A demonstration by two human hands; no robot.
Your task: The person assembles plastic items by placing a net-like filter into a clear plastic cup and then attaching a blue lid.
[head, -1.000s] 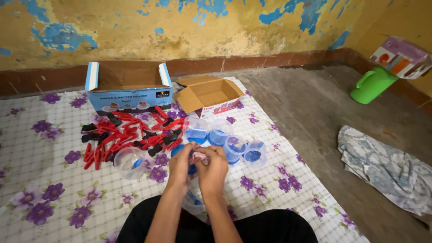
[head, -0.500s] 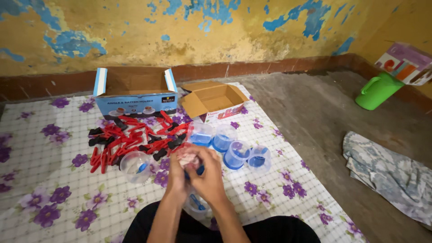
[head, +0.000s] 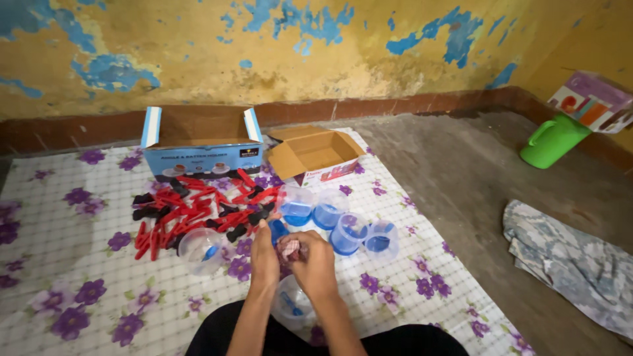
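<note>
The one camera sits on my head, looking down and forward across the floral mat (head: 79, 264) toward the wall (head: 264, 59), my hands close below.

Both hands are drawing back toward the body: the left hand (head: 265, 258) and right hand (head: 315, 262) are now working a small pinkish piece (head: 290, 248) lower, above a clear cup (head: 292, 303).

On the flowered plastic floor mat (head: 79, 264), a heap of red and black plastic handles (head: 191, 211) lies before the open blue cardboard box (head: 201, 142). Right of it sit clear blue-bottomed plastic cups (head: 343, 227), the small open brown carton (head: 315, 155) behind them. Both hands (head: 293, 254) meet before the cups.
</note>
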